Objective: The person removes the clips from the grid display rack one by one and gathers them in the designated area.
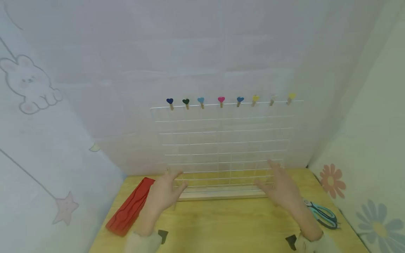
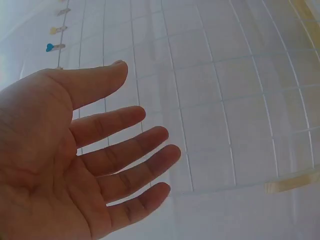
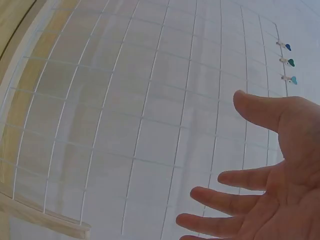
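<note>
A white wire grid panel [image 1: 218, 131] stands upright in a pale wooden base [image 1: 221, 195] at the back of the table. Along its top wire sit several small wooden clothespins with hearts, among them a dark blue one [image 1: 170, 101], a pink one [image 1: 221, 99] and a yellow one [image 1: 292, 95]. My left hand [image 1: 162, 189] is by the panel's lower left side, fingers spread and palm inward. By the lower right side is my right hand [image 1: 281, 184], its fingers likewise apart. Both wrist views show nothing held; whether either hand touches the frame cannot be told.
A red molded tray [image 1: 129, 211] lies on the wooden table [image 1: 227, 225], left of the left forearm. Scissors with teal and black handles [image 1: 322, 214] lie beyond the right wrist. Pale sheets with printed drawings enclose the back and sides.
</note>
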